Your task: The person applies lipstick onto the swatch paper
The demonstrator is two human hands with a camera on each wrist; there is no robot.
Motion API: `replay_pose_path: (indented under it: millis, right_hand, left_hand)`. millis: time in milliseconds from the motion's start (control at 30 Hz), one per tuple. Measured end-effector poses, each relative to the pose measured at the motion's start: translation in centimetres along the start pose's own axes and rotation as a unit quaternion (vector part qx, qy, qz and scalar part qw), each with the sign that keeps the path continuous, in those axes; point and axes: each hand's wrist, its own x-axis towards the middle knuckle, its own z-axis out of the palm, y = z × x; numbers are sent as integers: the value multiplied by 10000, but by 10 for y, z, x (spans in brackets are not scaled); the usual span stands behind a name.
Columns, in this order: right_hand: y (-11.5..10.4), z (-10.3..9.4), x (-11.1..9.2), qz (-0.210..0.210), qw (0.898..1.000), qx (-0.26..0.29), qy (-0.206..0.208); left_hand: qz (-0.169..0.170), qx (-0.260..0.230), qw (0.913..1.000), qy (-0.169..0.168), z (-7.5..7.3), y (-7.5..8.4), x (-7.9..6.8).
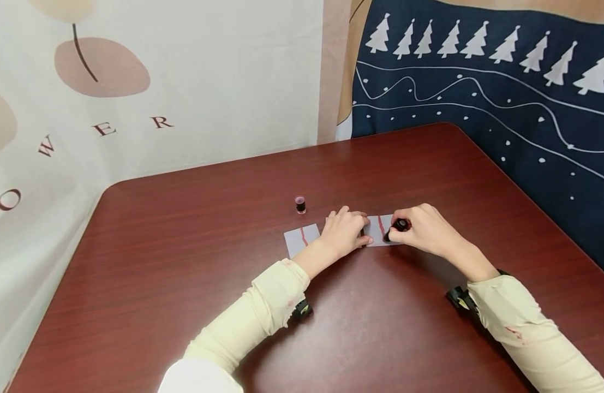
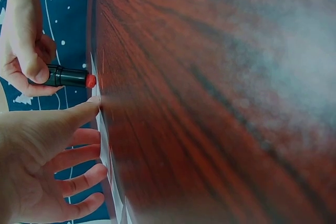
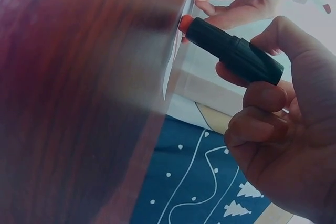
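Note:
My right hand pinches a lipstick in a black case between thumb and fingers. Its red tip points down at a white sheet of paper, right at the surface. A wavy red line runs across that sheet, just left of the lipstick. On the sheet's left part rests my left hand, its fingers spread and loosely bent, holding nothing. The left wrist view shows those fingertips along the paper's edge. Part of the sheet is hidden under this hand.
Left of my hands lies another white paper piece with a red line, partly behind my left wrist. A small black cap with a clear pinkish top stands farther back. The reddish-brown table meets hanging cloths at its far sides.

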Motion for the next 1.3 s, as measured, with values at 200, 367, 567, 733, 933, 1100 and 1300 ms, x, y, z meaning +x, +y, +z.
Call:
replay_pose_path:
  millis: [200, 367, 567, 733, 933, 1100, 1300]
  right_hand:
    - [-2, -1, 0, 111, 9999, 17, -77]
    - [-2, -2, -1, 121, 9999, 7, -51]
    - [-1, -1, -2, 130, 9999, 24, -50]
    - [1, -1, -2, 117, 9999, 20, -39]
    - [1, -3, 1, 88, 10000, 0, -11]
    - [0, -3, 0, 91, 10000, -3, -25]
    - [0, -3, -1, 91, 10000, 28, -24]
  left_hand:
    - [-14, -27, 10000, -1, -1, 0, -1]
    - [-41, -18, 10000, -25, -1, 1, 0]
    - [-60, -38, 9999, -76, 0, 1, 1]
    - [-48, -62, 10000, -34, 0, 1, 1]
    - [-39, -54, 10000, 34, 0, 0, 2]
    - [-28, -13, 10000, -4, 0, 1, 2]
    - [-11, -38, 10000, -18, -1, 1, 1]
